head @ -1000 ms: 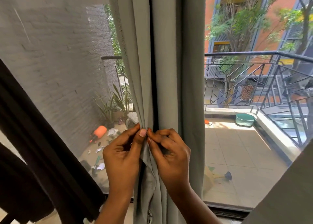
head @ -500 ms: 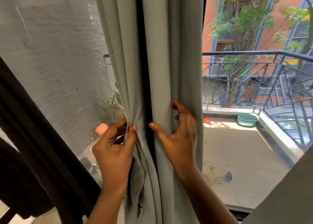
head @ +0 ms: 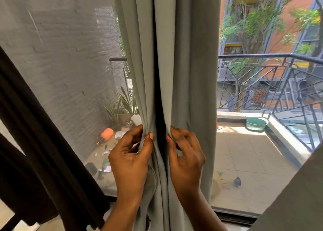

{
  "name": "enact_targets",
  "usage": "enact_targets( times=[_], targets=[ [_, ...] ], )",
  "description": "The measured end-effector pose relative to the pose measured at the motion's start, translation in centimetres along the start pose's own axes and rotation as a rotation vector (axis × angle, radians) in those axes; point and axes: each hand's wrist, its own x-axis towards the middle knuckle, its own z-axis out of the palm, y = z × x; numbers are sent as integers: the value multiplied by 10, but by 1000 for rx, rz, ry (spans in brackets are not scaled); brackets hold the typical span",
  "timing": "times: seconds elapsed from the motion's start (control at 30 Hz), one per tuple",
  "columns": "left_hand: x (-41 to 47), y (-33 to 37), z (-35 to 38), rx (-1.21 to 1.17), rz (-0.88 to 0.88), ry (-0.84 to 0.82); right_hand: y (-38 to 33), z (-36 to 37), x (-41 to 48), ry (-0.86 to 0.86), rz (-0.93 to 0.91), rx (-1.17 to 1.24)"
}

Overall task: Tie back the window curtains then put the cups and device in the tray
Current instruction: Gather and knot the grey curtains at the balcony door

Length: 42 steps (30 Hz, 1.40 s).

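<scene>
A pale grey-green curtain [head: 183, 55] hangs gathered in folds down the middle of the window. My left hand [head: 130, 159] pinches a fold on the curtain's left side between thumb and fingers. My right hand [head: 186, 159] pinches a fold just right of the dark gap between the folds. The two hands sit side by side at the same height, a thumb's width apart. No cups, device or tray are in view.
A dark brown curtain [head: 35, 134] hangs slanted across the lower left. Another pale curtain edge [head: 297, 195] fills the lower right corner. Through the glass lie a tiled balcony with a metal railing [head: 279, 83], potted plants [head: 120, 108] and a green tub [head: 256, 124].
My right hand, spread open on the curtain half a second ago, has closed into a pinch on a fold. Both hands have drawn back close together.
</scene>
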Motion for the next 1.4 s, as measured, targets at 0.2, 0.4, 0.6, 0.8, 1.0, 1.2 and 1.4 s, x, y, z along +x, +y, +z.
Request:
enact_targets(
  times=[0.2,0.4,0.6,0.8,1.0,1.2,1.4],
  targets=[
    [-17,21,-18,-100,-18,-95,-35,-14,-16,-28,106,127],
    [-36,43,-48,-142,-12,-155,-82,-29,-30,-38,166,165],
    [-52,69,-72,-151,-7,-210,-123,-48,-35,-63,244,202],
    [-64,87,-87,-150,-16,-265,-144,-61,-42,-110,238,230],
    [-48,87,-91,5,24,-245,-142,-66,-44,-270,212,147],
    [-45,79,-80,70,90,-193,-95,-73,-22,114,245,-171],
    [-36,61,-55,84,79,-186,-34,-64,23,21,479,-189]
  ],
)
